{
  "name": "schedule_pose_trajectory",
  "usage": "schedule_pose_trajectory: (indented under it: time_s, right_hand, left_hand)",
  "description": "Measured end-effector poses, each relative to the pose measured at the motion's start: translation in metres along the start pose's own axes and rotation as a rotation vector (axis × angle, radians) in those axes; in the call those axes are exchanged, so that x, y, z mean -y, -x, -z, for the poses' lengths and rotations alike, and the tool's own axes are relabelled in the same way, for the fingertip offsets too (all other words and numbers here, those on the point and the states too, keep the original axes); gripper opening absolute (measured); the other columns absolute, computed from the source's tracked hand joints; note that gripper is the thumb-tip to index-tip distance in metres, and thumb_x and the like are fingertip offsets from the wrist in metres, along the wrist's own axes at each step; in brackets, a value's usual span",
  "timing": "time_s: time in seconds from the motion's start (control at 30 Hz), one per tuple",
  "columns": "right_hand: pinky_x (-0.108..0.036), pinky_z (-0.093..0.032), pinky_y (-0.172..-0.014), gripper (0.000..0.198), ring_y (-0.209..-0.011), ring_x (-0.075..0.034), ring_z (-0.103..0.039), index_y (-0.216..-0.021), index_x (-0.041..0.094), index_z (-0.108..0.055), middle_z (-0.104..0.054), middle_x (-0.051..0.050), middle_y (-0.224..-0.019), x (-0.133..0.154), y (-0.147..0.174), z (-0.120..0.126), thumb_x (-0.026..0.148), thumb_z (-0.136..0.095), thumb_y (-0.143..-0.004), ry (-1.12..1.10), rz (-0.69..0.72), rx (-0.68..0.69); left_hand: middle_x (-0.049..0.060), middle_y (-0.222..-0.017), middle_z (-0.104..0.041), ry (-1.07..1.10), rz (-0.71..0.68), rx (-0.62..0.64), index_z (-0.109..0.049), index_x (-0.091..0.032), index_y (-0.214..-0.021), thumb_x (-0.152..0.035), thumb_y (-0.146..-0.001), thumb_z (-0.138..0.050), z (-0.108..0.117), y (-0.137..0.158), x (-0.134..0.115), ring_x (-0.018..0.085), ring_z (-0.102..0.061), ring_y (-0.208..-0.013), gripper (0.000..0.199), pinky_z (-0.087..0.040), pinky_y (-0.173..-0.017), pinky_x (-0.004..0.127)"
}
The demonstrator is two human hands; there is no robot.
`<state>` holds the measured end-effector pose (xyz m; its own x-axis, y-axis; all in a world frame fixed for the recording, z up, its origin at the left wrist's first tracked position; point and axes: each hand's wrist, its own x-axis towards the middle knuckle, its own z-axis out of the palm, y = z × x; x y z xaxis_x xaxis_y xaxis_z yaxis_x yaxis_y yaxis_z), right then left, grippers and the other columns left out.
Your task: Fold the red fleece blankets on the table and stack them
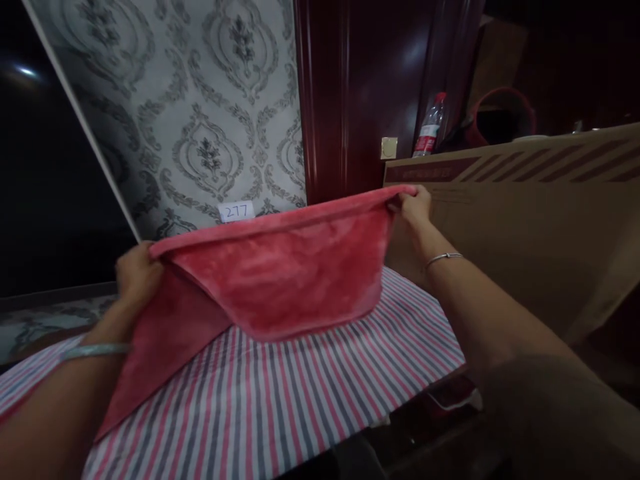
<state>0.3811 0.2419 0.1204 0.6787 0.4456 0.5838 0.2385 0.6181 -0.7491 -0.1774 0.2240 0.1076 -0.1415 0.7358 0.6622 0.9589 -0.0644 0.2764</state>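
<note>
A red plush cloth [305,273] is stretched between my two hands above a table covered with a striped cloth [280,393]. My left hand [140,273] is closed on its upper left corner, and a darker, smoother flap hangs below that hand toward the table. At the upper right corner, my right hand [416,205] pinches the red cloth. The top edge runs taut and slopes up to the right. Its lower edge hangs loose over the stripes; I cannot tell whether it touches them everywhere.
Behind the table is a patterned wall with a paper card reading 277 [237,211]. A large cardboard box [520,233] stands at the right, with a plastic bottle [429,127] by its top edge. A dark glossy panel [55,167] is at the left.
</note>
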Motion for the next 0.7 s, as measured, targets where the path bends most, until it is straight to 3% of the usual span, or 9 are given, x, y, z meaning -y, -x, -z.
schedule_pose_trajectory:
  time_s: [0.13, 0.2, 0.27, 0.37, 0.5, 0.6, 0.7]
  right_hand:
    - [-0.031, -0.058, -0.073, 0.018, -0.070, -0.010, -0.061, -0.087, 0.024, -0.042, -0.053, 0.004, -0.080, 0.022, 0.010, -0.015, 0.010, -0.049, -0.077, -0.143, -0.019, -0.065]
    - [-0.032, -0.058, -0.075, 0.015, -0.073, -0.011, -0.062, -0.088, 0.024, -0.044, -0.054, 0.004, -0.083, 0.015, 0.029, 0.000, 0.017, -0.052, -0.077, -0.153, 0.021, -0.079]
    - [-0.034, -0.057, -0.077, 0.015, -0.077, -0.014, -0.062, -0.088, 0.023, -0.048, -0.055, 0.002, -0.085, -0.007, 0.063, 0.030, 0.025, -0.057, -0.075, -0.127, 0.052, -0.103]
    - [-0.036, -0.056, -0.083, 0.023, -0.084, -0.017, -0.062, -0.087, 0.023, -0.056, -0.061, 0.000, -0.089, -0.060, 0.133, 0.093, 0.036, -0.064, -0.071, 0.037, 0.011, -0.112]
    - [-0.040, -0.056, -0.081, 0.031, -0.080, -0.022, -0.064, -0.085, 0.023, -0.063, -0.067, -0.003, -0.085, -0.121, 0.227, 0.169, 0.045, -0.066, -0.063, 0.173, -0.277, 0.035]
    - [-0.041, -0.055, -0.084, 0.033, -0.087, -0.026, -0.067, -0.085, 0.023, -0.067, -0.071, -0.005, -0.091, -0.139, 0.263, 0.198, 0.044, -0.067, -0.060, 0.286, -0.385, 0.156]
    - [-0.041, -0.055, -0.085, 0.035, -0.092, -0.027, -0.068, -0.088, 0.022, -0.069, -0.073, -0.007, -0.099, -0.137, 0.265, 0.204, 0.043, -0.068, -0.059, 0.322, -0.440, 0.256]
  left_hand:
    - [0.006, -0.125, -0.062, -0.058, -0.053, -0.200, -0.056, -0.011, -0.124, -0.028, -0.086, -0.037, 0.032, -0.015, 0.008, 0.027, -0.058, -0.112, 0.045, -0.044, -0.088, 0.040]
    - [0.004, -0.131, -0.060, -0.054, -0.133, -0.234, -0.057, -0.015, -0.124, -0.028, -0.085, -0.039, 0.040, -0.003, 0.016, 0.028, -0.055, -0.118, 0.045, -0.045, -0.095, 0.042]
    - [0.006, -0.129, -0.060, -0.065, -0.203, -0.221, -0.059, -0.018, -0.119, -0.030, -0.081, -0.041, 0.039, 0.023, 0.030, 0.029, -0.055, -0.118, 0.044, -0.046, -0.098, 0.044]
    - [0.009, -0.124, -0.062, -0.088, -0.314, -0.090, -0.062, -0.023, -0.113, -0.035, -0.077, -0.040, 0.020, 0.084, 0.063, 0.035, -0.057, -0.117, 0.044, -0.049, -0.097, 0.049]
    - [0.004, -0.119, -0.070, -0.070, -0.389, 0.207, -0.068, -0.034, -0.110, -0.036, -0.069, -0.046, -0.027, 0.173, 0.119, 0.037, -0.063, -0.115, 0.046, -0.052, -0.097, 0.053]
    - [0.004, -0.120, -0.072, -0.050, -0.361, 0.389, -0.074, -0.033, -0.106, -0.029, -0.062, -0.050, -0.059, 0.218, 0.150, 0.036, -0.066, -0.112, 0.050, -0.055, -0.096, 0.051]
    - [0.005, -0.121, -0.072, -0.024, -0.320, 0.396, -0.077, -0.031, -0.104, -0.025, -0.059, -0.052, -0.080, 0.237, 0.164, 0.037, -0.066, -0.112, 0.051, -0.056, -0.095, 0.051]
